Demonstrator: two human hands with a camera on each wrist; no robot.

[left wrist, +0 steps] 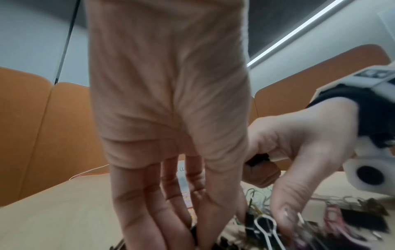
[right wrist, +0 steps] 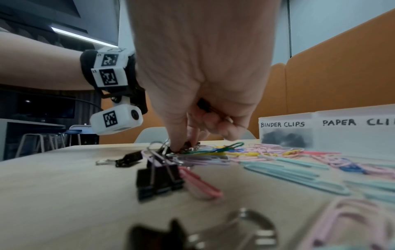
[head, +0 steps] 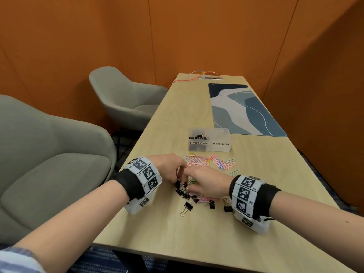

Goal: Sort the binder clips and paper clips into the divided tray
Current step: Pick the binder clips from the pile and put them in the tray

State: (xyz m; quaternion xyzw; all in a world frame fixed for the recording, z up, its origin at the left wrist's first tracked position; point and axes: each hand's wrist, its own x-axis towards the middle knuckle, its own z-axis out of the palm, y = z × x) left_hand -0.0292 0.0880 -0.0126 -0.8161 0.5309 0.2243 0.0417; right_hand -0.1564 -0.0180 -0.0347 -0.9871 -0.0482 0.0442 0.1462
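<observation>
The room is evenly and fairly brightly lit from overhead; a ceiling light strip [left wrist: 299, 32] shows from my left wrist, and another strip [right wrist: 83, 36] from my right. On the table [head: 256, 174] shadows are soft and faint, with little pools under my wrists and no hard glare. The head view is sharp in the middle but bends at the edges (the orange walls [head: 78, 36] bow outward). Both wrist views are far softer: my left hand [left wrist: 169, 101] fills its frame, blurred, and the clips [left wrist: 265, 231] below it smear. From my right wrist, the nearest binder clip [right wrist: 192, 235] is quite out of focus, while the tray [right wrist: 320, 128] labels stay readable.
</observation>
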